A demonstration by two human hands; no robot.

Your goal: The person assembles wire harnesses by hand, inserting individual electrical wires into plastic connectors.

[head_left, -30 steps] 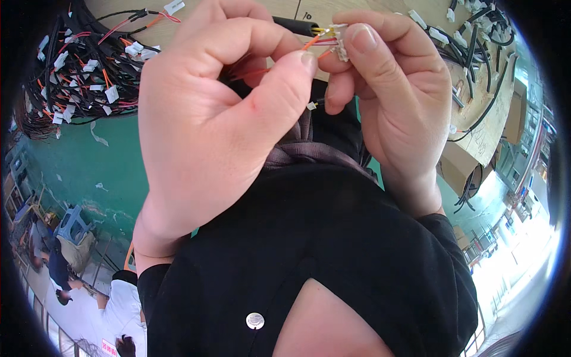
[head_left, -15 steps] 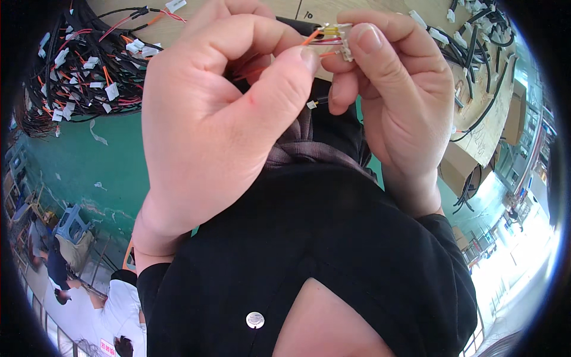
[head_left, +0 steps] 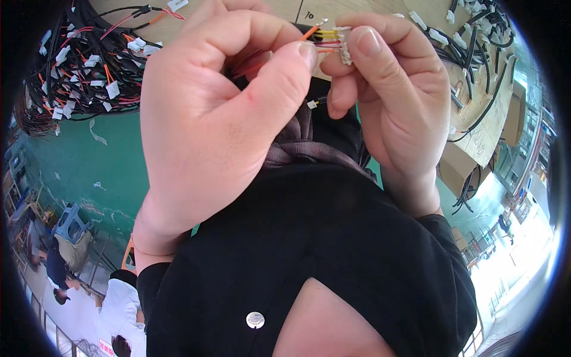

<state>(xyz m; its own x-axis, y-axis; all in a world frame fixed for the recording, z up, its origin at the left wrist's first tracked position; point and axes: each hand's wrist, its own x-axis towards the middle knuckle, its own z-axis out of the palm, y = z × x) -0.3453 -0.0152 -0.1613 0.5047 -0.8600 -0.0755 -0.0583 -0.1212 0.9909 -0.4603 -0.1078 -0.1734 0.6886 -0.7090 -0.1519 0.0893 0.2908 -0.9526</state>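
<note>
Green floor far below, plywood bench [head_left: 476, 137] up top w/ heaped wire harnesses [head_left: 83, 77] at left. Left hand [head_left: 208, 131] curled tight, thumb + forefinger pinching orange wire [head_left: 309, 31] just short of plug. Right hand [head_left: 386, 101] fingers closed on small white connector housing [head_left: 343, 44], held close betw. both hands. Looks like seating a terminal into its slot; next prob. needs straight push, steady grip.
</note>
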